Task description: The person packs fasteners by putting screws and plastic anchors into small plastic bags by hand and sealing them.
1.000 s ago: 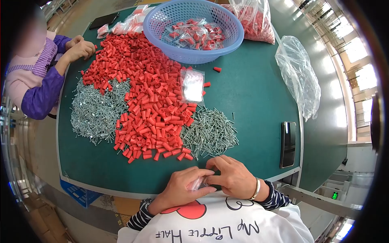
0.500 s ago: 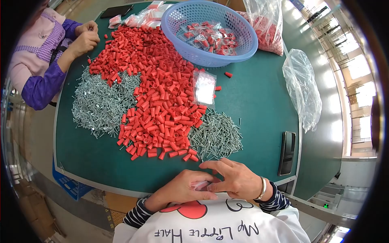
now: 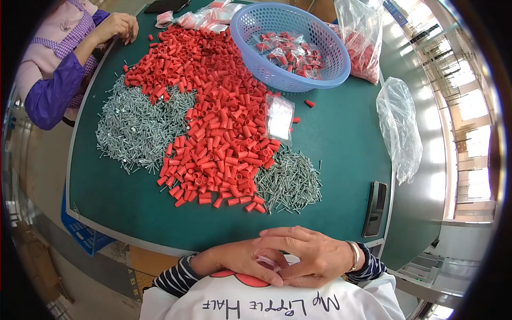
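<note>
At the near table edge, in front of the white apron, my left hand [image 3: 242,260] is curled around a small clear plastic bag [image 3: 268,262]. Over it leans my right hand [image 3: 317,260], a bracelet on its wrist, its thumb and fingertips at the bag's opening. The fingers hide most of the bag, so I cannot make out its contents. Just beyond my hands lies a pile of grey screws [image 3: 290,184]. Left of that spreads a large heap of red ribbed plastic caps [image 3: 218,144]. A stack of flat clear bags [image 3: 279,120] rests on the heap's right side.
A blue perforated basket [image 3: 290,80] holds filled packets. Another screw pile [image 3: 136,128] lies at left, near a co-worker's hands [image 3: 120,28]. A phone [image 3: 375,209] and a crumpled plastic bag [image 3: 399,130] are on the right, with a bag of red pieces [image 3: 362,53] behind.
My hands have drawn closer together and lower, towards the apron, with the small bag between them. The view has turned slightly. The co-worker's hands have shifted a little.
</note>
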A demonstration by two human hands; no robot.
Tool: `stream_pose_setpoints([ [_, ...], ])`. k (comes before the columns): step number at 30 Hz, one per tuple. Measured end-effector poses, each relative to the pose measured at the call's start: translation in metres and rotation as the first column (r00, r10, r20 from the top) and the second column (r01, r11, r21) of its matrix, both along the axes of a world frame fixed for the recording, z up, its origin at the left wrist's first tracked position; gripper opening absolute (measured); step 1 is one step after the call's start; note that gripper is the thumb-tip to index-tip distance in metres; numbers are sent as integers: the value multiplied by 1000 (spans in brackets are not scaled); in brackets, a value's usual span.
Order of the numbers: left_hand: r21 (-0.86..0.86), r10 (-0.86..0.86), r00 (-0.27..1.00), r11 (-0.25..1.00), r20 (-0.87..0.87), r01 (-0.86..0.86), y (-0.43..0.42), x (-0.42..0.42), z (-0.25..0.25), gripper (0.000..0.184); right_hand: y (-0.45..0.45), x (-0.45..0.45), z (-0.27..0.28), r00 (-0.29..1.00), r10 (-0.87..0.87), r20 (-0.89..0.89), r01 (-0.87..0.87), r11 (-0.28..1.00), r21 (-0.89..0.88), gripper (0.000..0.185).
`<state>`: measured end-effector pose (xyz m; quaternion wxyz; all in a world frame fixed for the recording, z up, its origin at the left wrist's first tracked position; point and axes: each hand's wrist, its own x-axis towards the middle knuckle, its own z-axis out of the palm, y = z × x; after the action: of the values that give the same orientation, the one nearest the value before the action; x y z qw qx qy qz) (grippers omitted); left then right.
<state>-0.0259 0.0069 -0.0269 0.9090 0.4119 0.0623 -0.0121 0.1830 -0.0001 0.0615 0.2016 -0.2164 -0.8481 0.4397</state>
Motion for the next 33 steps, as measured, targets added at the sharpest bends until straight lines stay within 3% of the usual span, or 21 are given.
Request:
stream_pose_setpoints([
  [3, -39, 82, 997, 996, 14, -81, -2, 0, 1, 38, 2, 3, 3, 995, -12, 99, 0, 993, 120, 14],
  [8, 369, 403, 915, 854, -22, -367, -8, 7, -1, 35, 8, 6, 1, 955, -112, 275, 9, 936, 351, 17],
  [9, 464, 465, 885, 789, -20, -403, -7, 8, 1, 34, 7, 6, 4, 943, -129, 306, 43, 961, 271, 18],
  [21, 434, 493, 870, 784, -1, -444, 2, 4, 16, 44, 2, 19, -15, 958, -243, 154, 169, 910, 379, 19],
  [24, 426, 515, 853, 792, -82, -437, 2, 4, 20, 43, 4, 24, -13, 955, -272, 120, 216, 913, 346, 20],
  [27, 470, 593, 805, 710, 0, -524, -1, 8, 17, 39, 4, 25, -17, 966, -251, 69, 217, 924, 315, 19],
  [30, 620, 620, 784, 598, 44, -508, -7, 12, 5, 38, 4, 24, -17, 958, -238, 161, 178, 930, 321, 18],
  [33, 640, 652, 757, 564, 42, -521, -8, 13, 6, 41, 1, 23, -24, 952, -275, 132, 225, 926, 302, 18],
])
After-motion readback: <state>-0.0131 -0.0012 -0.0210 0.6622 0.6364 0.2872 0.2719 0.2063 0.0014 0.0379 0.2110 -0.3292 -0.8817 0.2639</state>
